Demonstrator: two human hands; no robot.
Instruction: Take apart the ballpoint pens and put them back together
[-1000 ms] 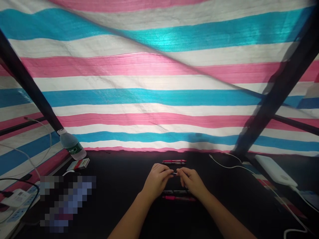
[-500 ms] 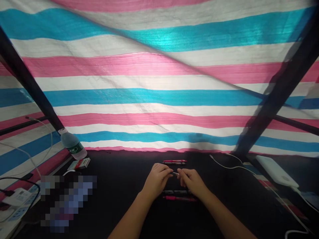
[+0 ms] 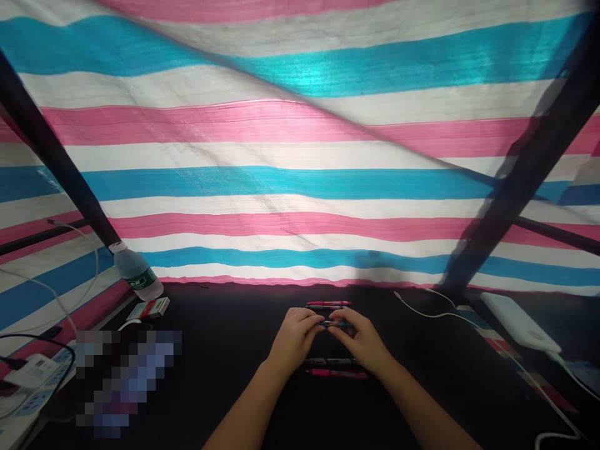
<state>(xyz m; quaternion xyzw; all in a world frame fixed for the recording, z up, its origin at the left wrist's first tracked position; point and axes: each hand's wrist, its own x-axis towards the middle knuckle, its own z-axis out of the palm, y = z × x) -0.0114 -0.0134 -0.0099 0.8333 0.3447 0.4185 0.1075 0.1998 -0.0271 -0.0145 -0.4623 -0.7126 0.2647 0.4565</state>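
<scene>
A slim pen with a bluish part (image 3: 345, 324) lies level between my two hands above the black table. My left hand (image 3: 294, 334) pinches its left end between thumb and fingertips. Across from it, the thumb and fingertips of my right hand (image 3: 359, 334) close on the pen, whose bluish part shows in the gap below the index finger. Beyond the hands lies a red pen (image 3: 328, 304) with another thin pen close beside it. Nearer to me are a dark pen (image 3: 330, 362) and a pinkish-red pen (image 3: 337, 374), both partly covered by my right hand.
A water bottle (image 3: 138, 272) and a small box (image 3: 149, 308) stand at the back left. Power strips (image 3: 35, 381) and a blurred-out patch lie at the left. On the right are a white power bank (image 3: 520, 322) and white cables (image 3: 435, 315). Striped sheeting (image 3: 300, 181) hangs behind.
The fingers of my right hand have straightened and shifted slightly left along the pen, so its bluish part now shows beneath them. My left hand has stayed nearly still.
</scene>
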